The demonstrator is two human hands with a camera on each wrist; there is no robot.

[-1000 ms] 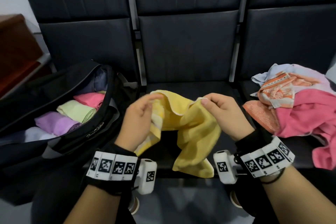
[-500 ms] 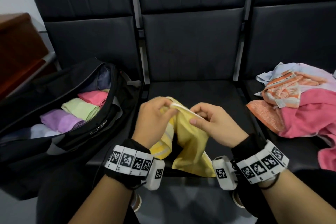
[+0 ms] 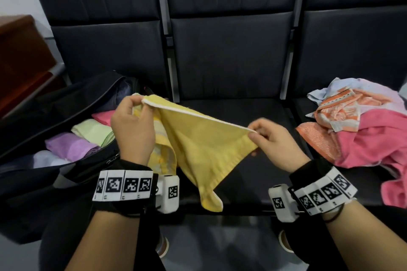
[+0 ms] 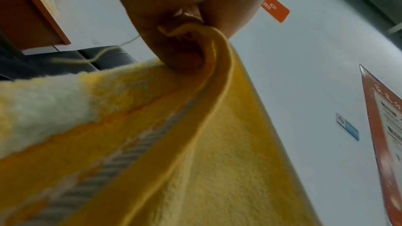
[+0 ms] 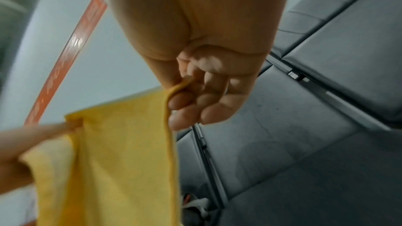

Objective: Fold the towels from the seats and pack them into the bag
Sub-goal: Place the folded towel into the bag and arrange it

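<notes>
A yellow towel (image 3: 198, 145) hangs in the air over the middle seat (image 3: 253, 121), its white-edged top hem stretched between my hands. My left hand (image 3: 141, 105) pinches one corner at the upper left; in the left wrist view the yellow towel (image 4: 195, 143) bunches under that hand (image 4: 187, 28). My right hand (image 3: 256, 133) pinches the other corner lower right; the right wrist view shows my thumb and curled fingers (image 5: 180, 102) on the towel's edge (image 5: 130, 152). The open black bag (image 3: 66, 160) lies on the left seat, with rolled purple, green and pink towels inside.
A loose pile of towels (image 3: 363, 130), pink, orange and pale blue, covers the right seat. A brown wooden cabinet (image 3: 19, 57) stands at the far left. The seat backs (image 3: 231, 39) rise behind everything.
My hands have moved apart, left one up and to the left, right one to the right, pulling the bunched yellow towel open along its top hem.
</notes>
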